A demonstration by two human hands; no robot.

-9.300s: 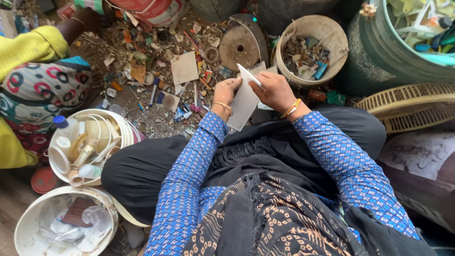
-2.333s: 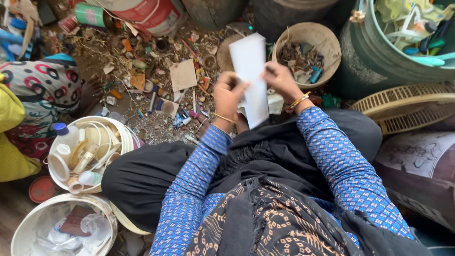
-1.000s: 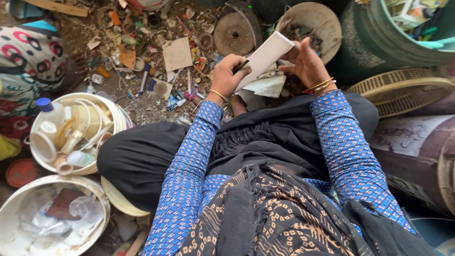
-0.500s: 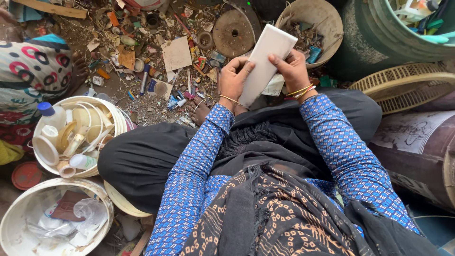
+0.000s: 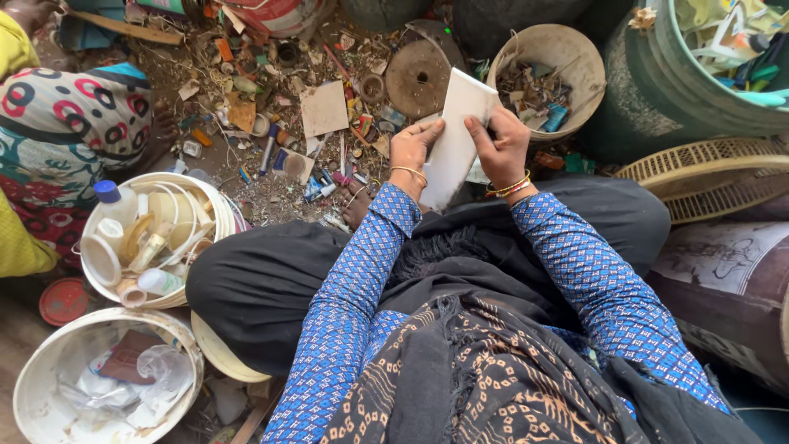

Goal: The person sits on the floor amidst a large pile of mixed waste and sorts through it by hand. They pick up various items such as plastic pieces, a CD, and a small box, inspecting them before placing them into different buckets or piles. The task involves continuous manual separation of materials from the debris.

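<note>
A: Both hands are on it — the left hand clamps the near long edge of the flat white plastic panel, thumb on top, fingers curled round the back.

B: And the right hand pinches the opposite edge, fingers closed over the rim. The panel stands tilted, upper end pointing away, just above the lap.

A: A second ago it leaned out to the right with a crumpled scrap under it; now the scrap is out of sight and the panel sits square between both palms. I'd judge the person is checking it over rather than dropping it yet.

B: Right behind its top edge, the tan bucket of mixed scraps. Beside that, a rusty round disc on the littered ground.

A: To the left, a white bucket of bottles and caps, and nearer, another white bucket with clear film.

B: A neighbour's patterned sleeve stays at the far left.
</note>
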